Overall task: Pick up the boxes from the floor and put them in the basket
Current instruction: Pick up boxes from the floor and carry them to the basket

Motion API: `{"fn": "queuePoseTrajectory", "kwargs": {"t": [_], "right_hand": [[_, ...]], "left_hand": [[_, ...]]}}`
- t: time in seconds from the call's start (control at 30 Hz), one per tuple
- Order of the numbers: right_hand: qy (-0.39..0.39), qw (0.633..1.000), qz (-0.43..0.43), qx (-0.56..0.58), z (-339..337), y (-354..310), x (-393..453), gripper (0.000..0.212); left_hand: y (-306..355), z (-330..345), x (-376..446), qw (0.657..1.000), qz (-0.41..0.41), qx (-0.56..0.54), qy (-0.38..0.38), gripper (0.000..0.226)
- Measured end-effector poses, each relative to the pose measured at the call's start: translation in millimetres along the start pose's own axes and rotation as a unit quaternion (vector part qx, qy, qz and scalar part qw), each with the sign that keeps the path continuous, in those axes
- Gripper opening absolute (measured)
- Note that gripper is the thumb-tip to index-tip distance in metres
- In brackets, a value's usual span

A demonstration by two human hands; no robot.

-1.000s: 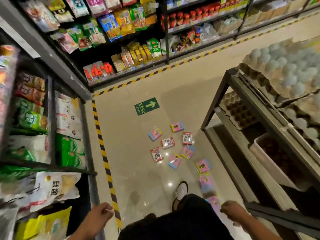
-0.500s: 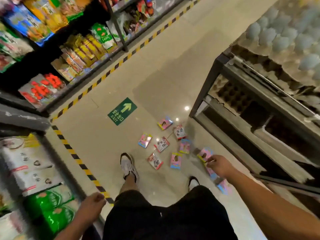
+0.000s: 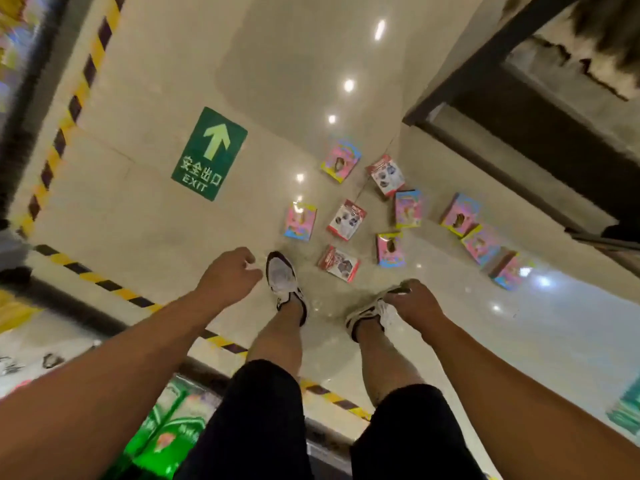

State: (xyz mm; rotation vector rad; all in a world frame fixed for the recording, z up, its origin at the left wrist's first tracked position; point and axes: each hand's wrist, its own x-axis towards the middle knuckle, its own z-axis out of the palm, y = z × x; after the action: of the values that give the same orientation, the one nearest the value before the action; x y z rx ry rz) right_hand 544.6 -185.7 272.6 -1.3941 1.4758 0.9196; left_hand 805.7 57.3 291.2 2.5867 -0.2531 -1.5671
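Nothing is picked up yet: the small pink and red-white cardboard boxes (image 3: pixel 346 219) all lie scattered on the glossy beige floor (image 3: pixel 166 237), no basket shows, and my left hand (image 3: pixel 230 275) and right hand (image 3: pixel 414 301) hang loosely curled, empty

The glossy beige floor (image 3: pixel 156 237) carries small boxes (image 3: pixel 346 220) scattered flat, a green exit sticker (image 3: pixel 209 153), striped yellow-black tape (image 3: pixel 69 109) and two sneakers (image 3: pixel 282 277).

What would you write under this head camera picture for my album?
Two empty hands, left and right, reach toward boxes scattered on a shop floor.
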Motion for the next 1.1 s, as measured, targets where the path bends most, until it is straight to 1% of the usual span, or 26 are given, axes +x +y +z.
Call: {"fn": "queuePoseTrajectory", "kwargs": {"t": [0.07,0.1,0.2,0.3,0.4,0.5,0.57,0.63,0.67,0.73,0.77,0.8,0.83,0.9,1.0,1.07,1.1], "right_hand": [[0.008,1.0,0.001,0.01,24,-28,56,0.083],[0.015,1.0,-0.008,0.014,36,-41,86,0.09],[0.042,0.998,-0.008,0.049,75,-74,177,0.103],[0.06,0.992,0.042,0.105,114,-96,264,0.117],[0.089,0.984,0.098,0.12,153,-104,339,0.138],[0.113,0.975,0.13,0.142,185,-105,391,0.14],[0.123,0.973,0.143,0.135,200,-113,412,0.141],[0.157,0.965,0.159,0.139,213,-114,435,0.137],[0.173,0.961,0.158,0.145,218,-113,443,0.131],[0.187,0.959,0.139,0.165,221,-109,453,0.118],[0.188,0.958,0.136,0.166,218,-106,449,0.118],[0.18,0.961,0.134,0.164,212,-101,440,0.121],[0.166,0.964,0.131,0.163,206,-93,428,0.124],[0.153,0.966,0.118,0.173,195,-80,391,0.126],[0.157,0.973,0.056,0.158,183,-54,342,0.123],[0.149,0.978,0.027,0.144,179,-44,329,0.114],[0.146,0.977,0.018,0.155,178,-41,327,0.111]], "left_hand": [[-1,29,63,1.0,-0.013,-0.012,-0.008,0.043],[-2,46,94,1.0,-0.021,-0.019,-0.011,0.051],[-3,101,181,0.997,-0.058,-0.048,-0.005,0.075],[-12,155,256,0.997,-0.068,-0.021,0.028,0.084],[-26,199,314,0.996,-0.05,0.011,0.068,0.106],[-35,236,355,0.996,-0.039,0.047,0.071,0.117],[-34,258,373,0.995,-0.026,0.062,0.073,0.123],[-31,277,386,0.992,-0.018,0.079,0.099,0.13],[-31,285,392,0.989,-0.012,0.09,0.121,0.13],[-34,290,400,0.979,0.019,0.106,0.171,0.117],[-37,286,402,0.976,0.031,0.105,0.187,0.108],[-38,278,402,0.978,0.032,0.092,0.185,0.102],[-36,267,402,0.984,0.023,0.068,0.166,0.1],[-27,249,397,0.992,-0.01,0.008,0.126,0.102],[-5,235,391,0.988,-0.053,-0.058,0.135,0.104],[12,235,397,0.984,-0.081,-0.082,0.137,0.11],[20,240,402,0.983,-0.087,-0.086,0.137,0.115]]}}
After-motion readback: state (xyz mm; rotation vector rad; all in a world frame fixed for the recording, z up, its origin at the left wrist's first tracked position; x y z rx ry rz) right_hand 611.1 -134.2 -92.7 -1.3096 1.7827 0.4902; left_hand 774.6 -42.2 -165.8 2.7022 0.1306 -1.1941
